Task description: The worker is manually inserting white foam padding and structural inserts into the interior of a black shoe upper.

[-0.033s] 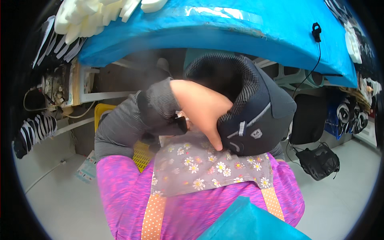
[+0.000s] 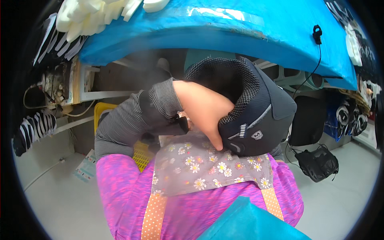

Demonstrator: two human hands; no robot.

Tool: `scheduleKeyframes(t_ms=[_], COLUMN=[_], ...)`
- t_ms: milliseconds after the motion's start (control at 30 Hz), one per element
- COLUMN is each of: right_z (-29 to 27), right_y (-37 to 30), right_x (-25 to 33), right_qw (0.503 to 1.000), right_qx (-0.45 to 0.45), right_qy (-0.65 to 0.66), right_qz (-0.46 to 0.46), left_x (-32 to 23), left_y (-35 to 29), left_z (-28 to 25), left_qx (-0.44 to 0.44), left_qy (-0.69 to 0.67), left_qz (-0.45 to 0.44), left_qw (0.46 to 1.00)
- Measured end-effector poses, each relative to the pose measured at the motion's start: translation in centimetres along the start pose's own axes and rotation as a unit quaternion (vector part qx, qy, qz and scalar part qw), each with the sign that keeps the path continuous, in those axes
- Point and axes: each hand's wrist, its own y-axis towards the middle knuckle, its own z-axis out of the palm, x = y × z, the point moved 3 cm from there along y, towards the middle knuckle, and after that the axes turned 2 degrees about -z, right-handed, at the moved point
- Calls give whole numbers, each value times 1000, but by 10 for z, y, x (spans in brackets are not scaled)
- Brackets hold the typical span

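A dark, padded, hollow piece (image 2: 260, 128) with a mesh lining and a shield-shaped badge is held at my lap, its round opening facing up and away. My left hand (image 2: 206, 107) comes in from the left and is closed over the rim. The thumb presses on the outside wall while the fingers are hidden within the opening. Of my right arm only a striped sleeve edge (image 2: 277, 152) shows, behind the padded piece. A small bit of skin under the left forearm may belong to the right hand; I cannot tell. A grey floral apron (image 2: 208, 170) lies beneath.
Ahead stands a blue-covered table (image 2: 168, 38) with white foam pieces (image 2: 86, 16) at its left and a black clip (image 2: 317, 34) on a cable at its right. A yellow basket (image 2: 141, 156) is beside my left arm. A black mesh bag (image 2: 319, 163) lies on the floor, right.
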Motion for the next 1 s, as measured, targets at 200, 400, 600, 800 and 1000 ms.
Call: scheduleKeyframes(t_ms=[200,400,600,800,1000], right_z=[12,17,10,8,9], right_y=[18,21,16,15,10], right_x=[11,16,6,-3,-3], right_qw=[999,999,999,998,997], right_qx=[11,4,-14,-26,-36], right_qy=[-29,-45,-42,-44,-57], right_qz=[14,11,17,29,34], left_x=[-2,7,53,50,56], left_y=[-22,-36,-42,-9,-2], left_z=[-21,-19,2,-3,-13], left_qx=[-267,-374,-293,-500,-607], left_qy=[321,508,-224,-341,-285], left_qz=[114,76,196,237,250], left_qw=[901,772,908,760,699])
